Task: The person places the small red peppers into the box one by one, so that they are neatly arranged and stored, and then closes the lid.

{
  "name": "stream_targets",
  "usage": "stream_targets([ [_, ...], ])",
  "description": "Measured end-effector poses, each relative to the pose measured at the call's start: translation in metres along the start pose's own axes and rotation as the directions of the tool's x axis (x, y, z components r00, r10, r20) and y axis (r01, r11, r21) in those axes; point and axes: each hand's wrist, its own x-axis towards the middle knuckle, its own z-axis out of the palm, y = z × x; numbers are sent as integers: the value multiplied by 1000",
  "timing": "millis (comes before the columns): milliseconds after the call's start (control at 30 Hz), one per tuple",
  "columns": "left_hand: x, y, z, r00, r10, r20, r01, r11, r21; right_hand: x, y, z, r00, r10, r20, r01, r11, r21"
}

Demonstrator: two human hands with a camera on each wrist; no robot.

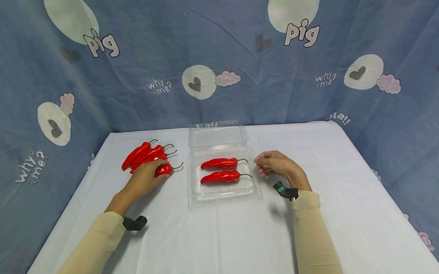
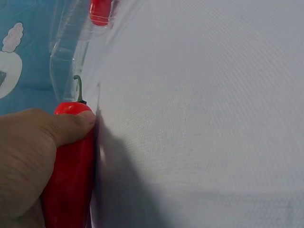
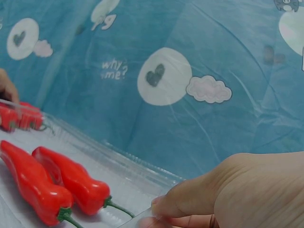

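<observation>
My left hand (image 1: pixel 147 177) grips a red chili pepper (image 1: pixel 163 170) with a curved green stem, at the near side of a small pile of red peppers (image 1: pixel 136 155). In the left wrist view the thumb presses along this pepper's side, just below the stem. Right of the pile stands an open clear plastic container (image 1: pixel 199 191), its lid (image 1: pixel 217 137) folded back. Two red peppers (image 1: pixel 219 177) lie side by side in its base, stems to the right. My right hand (image 1: pixel 281 166) pinches the container's right rim between thumb and fingers, as the right wrist view shows.
A white cloth (image 1: pixel 216 241) covers the table. Behind it and along both sides hangs a blue printed curtain (image 1: pixel 134 85). The raised lid stands at the back of the container, close to the curtain.
</observation>
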Motion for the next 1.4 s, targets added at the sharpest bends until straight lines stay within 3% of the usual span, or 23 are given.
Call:
stream_targets([
  [600, -7, 1, -6, 1000, -18, -12, 17, 999, -33, -1, -3, 2, 1000, 2, -1, -2, 1000, -8],
  [1067, -11, 16, -15, 993, 65, -100, -73, 995, -73, 0, 0, 1, 1000, -11, 17, 11, 1000, -1],
  [1400, -12, 40, -22, 977, 157, -141, -170, 982, -85, 1, 0, 1, 1000, -11, 6, 11, 1000, -5],
])
